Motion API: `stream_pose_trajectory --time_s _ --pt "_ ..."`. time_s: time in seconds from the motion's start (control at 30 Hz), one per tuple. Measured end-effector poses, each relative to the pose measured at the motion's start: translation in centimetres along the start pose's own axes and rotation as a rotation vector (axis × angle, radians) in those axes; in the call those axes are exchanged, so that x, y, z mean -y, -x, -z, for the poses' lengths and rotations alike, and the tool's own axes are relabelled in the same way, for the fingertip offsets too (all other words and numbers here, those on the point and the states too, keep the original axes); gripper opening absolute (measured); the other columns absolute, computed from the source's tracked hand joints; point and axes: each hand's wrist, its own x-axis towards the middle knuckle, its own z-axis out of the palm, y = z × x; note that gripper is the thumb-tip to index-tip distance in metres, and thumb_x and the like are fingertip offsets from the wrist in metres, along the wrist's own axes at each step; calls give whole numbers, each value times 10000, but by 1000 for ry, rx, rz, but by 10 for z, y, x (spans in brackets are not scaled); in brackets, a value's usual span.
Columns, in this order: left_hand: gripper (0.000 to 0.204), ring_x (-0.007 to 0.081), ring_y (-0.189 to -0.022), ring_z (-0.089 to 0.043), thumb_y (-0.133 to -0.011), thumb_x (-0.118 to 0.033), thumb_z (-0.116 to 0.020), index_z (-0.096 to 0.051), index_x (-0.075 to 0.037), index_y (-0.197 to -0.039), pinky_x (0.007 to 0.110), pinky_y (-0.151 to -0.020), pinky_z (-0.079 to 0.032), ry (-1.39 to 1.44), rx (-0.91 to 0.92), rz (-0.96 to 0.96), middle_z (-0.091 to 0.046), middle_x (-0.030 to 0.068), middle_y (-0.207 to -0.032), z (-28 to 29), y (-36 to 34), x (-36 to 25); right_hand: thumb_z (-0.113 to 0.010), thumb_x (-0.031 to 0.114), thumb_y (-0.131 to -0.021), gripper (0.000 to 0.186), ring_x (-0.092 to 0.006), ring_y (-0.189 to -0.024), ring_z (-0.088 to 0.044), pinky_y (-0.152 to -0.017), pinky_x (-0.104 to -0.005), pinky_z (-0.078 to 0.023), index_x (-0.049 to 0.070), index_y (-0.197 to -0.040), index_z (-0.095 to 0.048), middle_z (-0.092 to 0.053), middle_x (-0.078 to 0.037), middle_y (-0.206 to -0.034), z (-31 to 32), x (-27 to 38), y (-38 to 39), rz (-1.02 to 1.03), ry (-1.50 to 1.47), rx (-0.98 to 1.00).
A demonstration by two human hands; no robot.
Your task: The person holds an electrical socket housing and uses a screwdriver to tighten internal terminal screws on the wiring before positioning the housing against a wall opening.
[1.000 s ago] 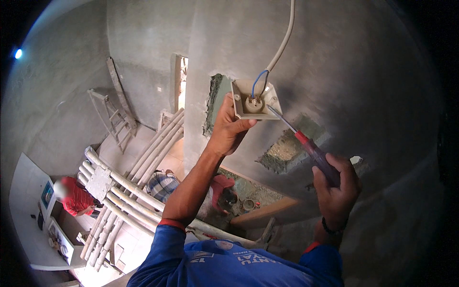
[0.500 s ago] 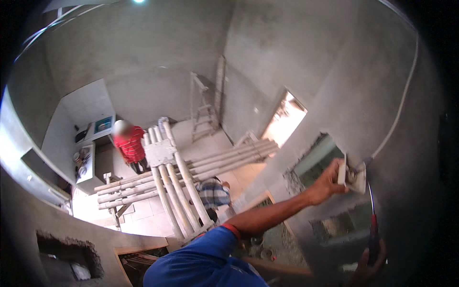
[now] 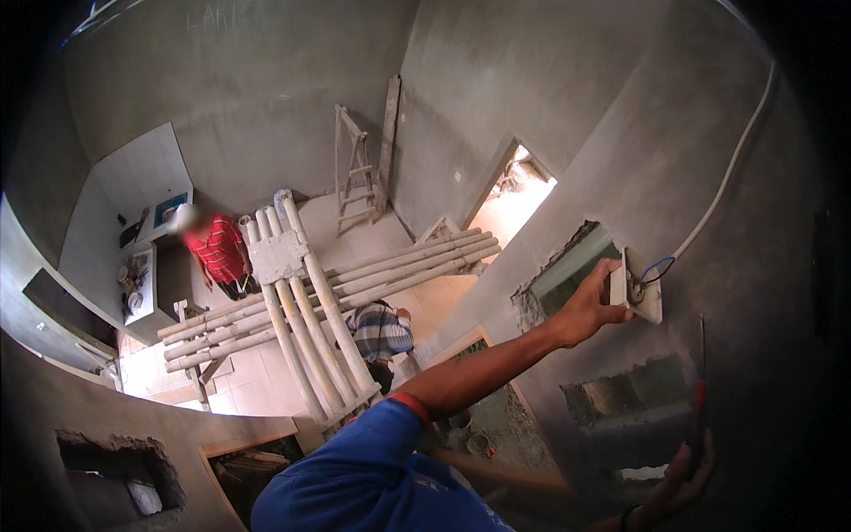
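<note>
My left hand [image 3: 587, 310] reaches out to the wall at right, its fingers closed on the edge of a white wall plate [image 3: 619, 285], apparently a switch or socket cover. The plate is tilted away from a pale electrical box [image 3: 653, 308] on the wall. A blue wire [image 3: 659, 264] loops out between them. My right hand [image 3: 681, 486], lower down in shadow, is closed round the dark handle of a screwdriver [image 3: 700, 395]. The screwdriver has red near its shaft, and its tip points up, below the box and apart from it.
A white cable [image 3: 729, 168] runs down the wall to the box. Rough openings [image 3: 572, 275] are cut beside and below it. Bamboo poles [image 3: 319, 306] form a platform at left. A person in red [image 3: 218, 251] and one in plaid [image 3: 379, 332] are below; a wooden ladder [image 3: 356, 173] stands far back.
The screwdriver's shaft has come away from the box's edge and dropped lower. The blue wire loop shows more clearly now. The whole view has shifted slightly; my left hand still grips the plate.
</note>
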Motion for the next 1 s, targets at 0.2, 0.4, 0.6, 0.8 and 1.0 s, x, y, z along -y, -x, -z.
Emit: stream_pose_trajectory --time_s 0.2,0.4,0.6,0.8,1.0 --pt "637 127 -1039 -508 -762 100 -670 -354 -59 -1292 296 -903 -432 123 37 -5 -510 31 -1115 7 -5 18 -563 191 -927 379 -188 -939 -573 -823 -281 -460 -38 -1228 -556 -590 -129 -1122 0 6 1 149 153 -34" --pt "656 130 -1063 -517 -739 111 -689 -382 -54 -1295 294 -919 -429 157 38 -35 -528 36 -1125 11 -8 23 -576 214 -922 377 -120 -831 -554 -639 -221 -404 18 -1243 -576 -625 -81 -1060 2 1 2 87 196 -62" --pt "637 125 -1046 -528 -739 102 -703 -390 -33 -1277 290 -929 -422 165 19 -7 -542 42 -1112 10 -8 23 -591 231 -910 375 -83 -745 -523 -569 -195 -359 29 -1225 -599 -635 -47 -991 -7 15 9 36 187 -115" --pt "631 126 -1048 -533 -747 70 -724 -391 -29 -1274 296 -937 -427 224 17 3 -549 46 -1108 10 -10 30 -611 240 -893 372 -64 -670 -472 -551 -197 -346 32 -1202 -619 -629 -34 -923 -8 9 10 37 192 -125" --pt "658 137 -1065 -539 -738 5 -770 -387 -25 -1273 299 -962 -421 316 12 20 -554 53 -1117 8 -9 31 -616 238 -885 375 -59 -636 -436 -539 -199 -334 35 -1200 -617 -607 -19 -867 -9 8 15 -13 157 -139"
